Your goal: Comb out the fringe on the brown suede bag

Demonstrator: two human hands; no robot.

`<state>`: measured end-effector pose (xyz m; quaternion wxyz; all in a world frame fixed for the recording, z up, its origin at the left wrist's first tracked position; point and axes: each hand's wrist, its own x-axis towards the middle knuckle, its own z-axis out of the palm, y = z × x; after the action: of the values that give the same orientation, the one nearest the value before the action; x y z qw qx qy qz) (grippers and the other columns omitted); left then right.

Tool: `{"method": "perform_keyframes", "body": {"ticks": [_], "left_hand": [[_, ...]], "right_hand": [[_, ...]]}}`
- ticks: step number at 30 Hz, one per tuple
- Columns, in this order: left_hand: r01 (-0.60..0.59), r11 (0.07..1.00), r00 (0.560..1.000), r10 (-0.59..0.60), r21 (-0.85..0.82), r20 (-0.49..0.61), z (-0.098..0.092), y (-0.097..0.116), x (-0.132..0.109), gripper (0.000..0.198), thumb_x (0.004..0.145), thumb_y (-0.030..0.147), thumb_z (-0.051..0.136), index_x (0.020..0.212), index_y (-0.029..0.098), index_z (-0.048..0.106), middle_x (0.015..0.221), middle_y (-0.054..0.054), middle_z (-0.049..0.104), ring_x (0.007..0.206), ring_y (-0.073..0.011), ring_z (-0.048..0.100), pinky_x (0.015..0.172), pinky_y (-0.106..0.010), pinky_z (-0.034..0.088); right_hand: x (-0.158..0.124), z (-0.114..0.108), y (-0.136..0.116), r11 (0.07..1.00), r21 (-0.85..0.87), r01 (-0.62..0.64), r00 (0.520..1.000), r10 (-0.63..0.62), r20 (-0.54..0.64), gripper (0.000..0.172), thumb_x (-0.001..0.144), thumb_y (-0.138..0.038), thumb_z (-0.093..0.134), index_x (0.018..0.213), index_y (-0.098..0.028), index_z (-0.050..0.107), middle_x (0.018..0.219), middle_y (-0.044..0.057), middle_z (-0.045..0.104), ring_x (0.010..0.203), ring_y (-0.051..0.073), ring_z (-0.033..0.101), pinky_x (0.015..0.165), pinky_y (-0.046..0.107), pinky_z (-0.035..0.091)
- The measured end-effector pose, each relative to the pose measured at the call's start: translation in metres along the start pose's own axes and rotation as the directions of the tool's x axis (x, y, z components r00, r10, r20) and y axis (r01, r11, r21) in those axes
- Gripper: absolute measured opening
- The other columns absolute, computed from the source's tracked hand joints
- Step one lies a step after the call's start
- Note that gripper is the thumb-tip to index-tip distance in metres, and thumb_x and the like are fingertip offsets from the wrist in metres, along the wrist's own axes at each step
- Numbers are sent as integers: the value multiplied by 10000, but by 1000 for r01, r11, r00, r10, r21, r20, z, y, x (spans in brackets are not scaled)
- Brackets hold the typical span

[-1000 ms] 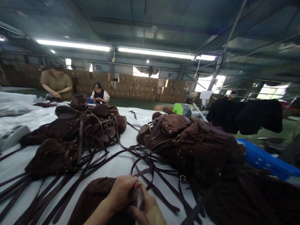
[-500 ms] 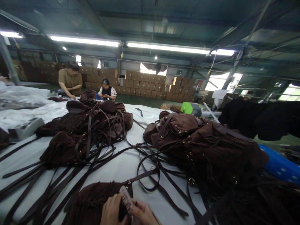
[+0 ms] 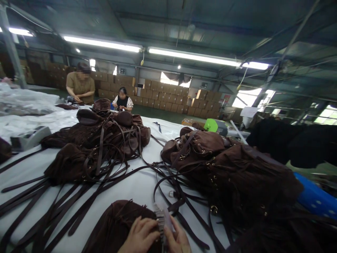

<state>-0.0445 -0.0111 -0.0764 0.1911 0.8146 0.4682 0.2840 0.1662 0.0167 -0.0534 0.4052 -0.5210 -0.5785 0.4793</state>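
Observation:
At the bottom of the view lies a dark brown suede-like bag (image 3: 118, 219) with fringe on it. My left hand (image 3: 142, 234) grips this bag near its right side, fingers bent over the material. In my right hand (image 3: 177, 237) is a pale brush (image 3: 165, 216), held upright with its bristles turned left towards the bag. The bristles are close to the left fingertips; whether they touch the bag is hard to tell. The bag's lower part runs out of the picture.
Piled brown bags with long straps lie left (image 3: 105, 140) and right (image 3: 237, 168) on the white-covered table (image 3: 137, 186). A tape dispenser (image 3: 31, 137) stands at the left. Two people work beyond the table, with stacked cartons (image 3: 163, 98) behind them.
Both hands and the brush have shifted right. The brush now stands more upright, and the bag's top has turned, with its strap no longer stretched out to the right. The camera view has tilted slightly.

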Motion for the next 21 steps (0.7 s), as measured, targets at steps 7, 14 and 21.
{"method": "perform_keyframes", "body": {"ticks": [7,14,21], "left_hand": [[725,548,534,-830,-417,-161,-88,-76,-53,692,764,686,512,1155,119,586,1047,-151,707,1022,-344,669,929,-478,510],[437,245,645,-756,-865,112,-71,-44,-26,568,647,665,683,901,157,701,897,-102,773,983,-339,697,942,-445,524],[394,496,693,-713,-774,-104,-69,5,-10,570,661,623,714,1011,173,692,1059,-71,754,1122,-354,634,1020,-487,489]], "right_hand": [[4,20,36,939,-338,63,998,-64,8,603,869,-504,405,1288,-95,550,1187,180,682,1081,296,653,970,402,489],[10,16,35,876,-476,82,986,-141,-90,495,902,-540,335,1100,-188,622,924,132,749,861,297,712,746,360,525],[-30,16,-60,672,-693,262,915,-400,-42,319,973,-449,353,1000,-277,621,604,27,679,502,210,654,466,273,369]]}}
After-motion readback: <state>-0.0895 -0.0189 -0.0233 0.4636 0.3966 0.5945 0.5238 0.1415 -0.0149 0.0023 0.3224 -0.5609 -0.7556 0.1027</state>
